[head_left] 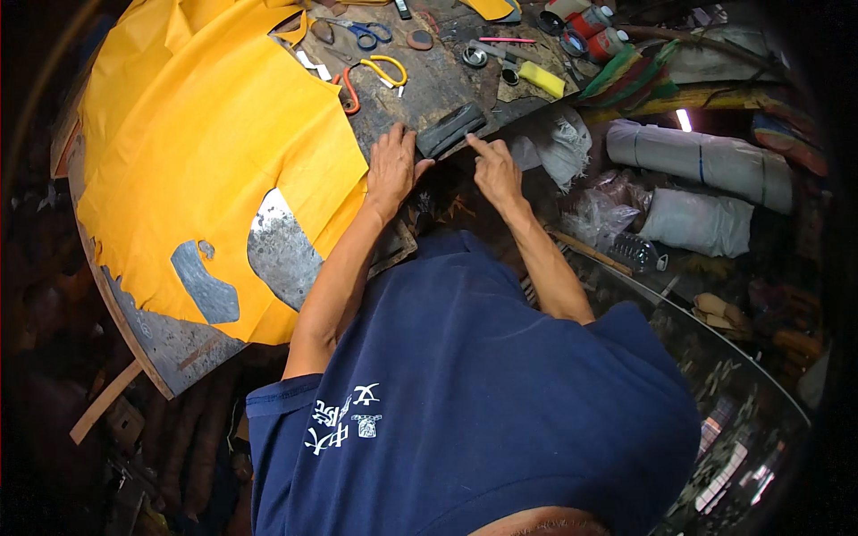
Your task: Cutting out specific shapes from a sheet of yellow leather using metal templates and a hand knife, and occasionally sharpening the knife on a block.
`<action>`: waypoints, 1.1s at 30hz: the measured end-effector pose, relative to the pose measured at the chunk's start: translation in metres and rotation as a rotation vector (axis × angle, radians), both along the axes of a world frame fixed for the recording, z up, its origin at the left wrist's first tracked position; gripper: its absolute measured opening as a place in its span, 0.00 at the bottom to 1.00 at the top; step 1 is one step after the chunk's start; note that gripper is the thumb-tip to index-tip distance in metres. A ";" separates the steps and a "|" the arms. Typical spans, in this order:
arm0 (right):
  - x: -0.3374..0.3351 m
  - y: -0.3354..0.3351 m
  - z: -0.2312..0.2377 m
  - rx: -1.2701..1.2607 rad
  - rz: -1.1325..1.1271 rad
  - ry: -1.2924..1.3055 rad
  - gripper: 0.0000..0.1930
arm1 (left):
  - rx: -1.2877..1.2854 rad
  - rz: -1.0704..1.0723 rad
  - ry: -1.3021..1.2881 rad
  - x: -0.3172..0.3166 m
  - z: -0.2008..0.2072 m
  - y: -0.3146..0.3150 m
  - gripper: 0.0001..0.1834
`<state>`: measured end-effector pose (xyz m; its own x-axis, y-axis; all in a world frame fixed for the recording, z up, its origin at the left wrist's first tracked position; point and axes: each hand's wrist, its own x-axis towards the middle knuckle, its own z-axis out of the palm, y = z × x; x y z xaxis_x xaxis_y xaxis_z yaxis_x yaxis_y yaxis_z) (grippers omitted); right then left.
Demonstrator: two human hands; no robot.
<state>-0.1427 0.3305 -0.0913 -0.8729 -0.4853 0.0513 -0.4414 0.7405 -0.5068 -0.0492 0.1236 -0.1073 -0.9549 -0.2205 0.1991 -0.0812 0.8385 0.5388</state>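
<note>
Block [450, 131] at table [386, 114] edge, prob. stiff + heavy, is best held by ends. L hand [391, 168] is laid flat, thumb spread; R hand [497, 176]: index extended, rest unclear.

Dark grey block [451, 130]; yellow sheet [210, 147]; navy shirt [500, 393].

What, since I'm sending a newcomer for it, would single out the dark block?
Find the bench, partly covered by a big yellow sheet, and look at its near edge right of the sheet. The dark block lies there, by the fingertips of the left hand and right hand. Long, straight-sided and nearly black, it differs from the smaller yellow block farther back.
</note>
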 end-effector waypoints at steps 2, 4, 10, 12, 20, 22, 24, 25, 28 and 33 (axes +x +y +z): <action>0.021 -0.005 0.003 -0.026 0.135 0.035 0.21 | 0.009 -0.006 0.012 -0.004 0.001 0.001 0.32; 0.026 -0.006 0.003 -0.067 0.285 0.038 0.20 | 0.034 -0.005 -0.062 -0.004 0.003 0.000 0.31; -0.001 0.004 0.000 -0.014 0.104 0.073 0.20 | 0.022 -0.004 -0.066 -0.003 0.001 -0.002 0.32; 0.004 0.005 0.000 -0.059 0.249 0.093 0.20 | 0.021 -0.002 -0.059 -0.005 0.002 0.000 0.32; 0.000 0.010 -0.005 -0.018 0.173 0.031 0.22 | 0.022 -0.004 -0.071 -0.003 0.007 -0.001 0.32; -0.026 0.012 -0.006 -0.004 0.023 0.085 0.20 | 0.007 -0.015 -0.007 -0.005 0.009 -0.001 0.32; -0.021 0.011 -0.007 -0.012 0.053 0.109 0.19 | 0.011 -0.010 -0.030 0.000 0.005 0.000 0.32; -0.008 0.010 -0.009 -0.027 0.157 0.072 0.19 | 0.014 -0.007 -0.044 -0.004 0.003 -0.001 0.32; -0.001 0.006 -0.005 -0.010 0.156 0.054 0.20 | 0.008 -0.003 -0.033 -0.004 0.002 0.000 0.32; 0.005 0.003 -0.002 -0.041 0.215 0.045 0.19 | 0.000 -0.005 -0.020 -0.005 0.006 -0.001 0.32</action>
<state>-0.1378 0.3330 -0.0937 -0.7461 -0.6564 0.1116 -0.6096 0.6061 -0.5110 -0.0542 0.1229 -0.1015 -0.9597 -0.2155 0.1802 -0.0875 0.8389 0.5373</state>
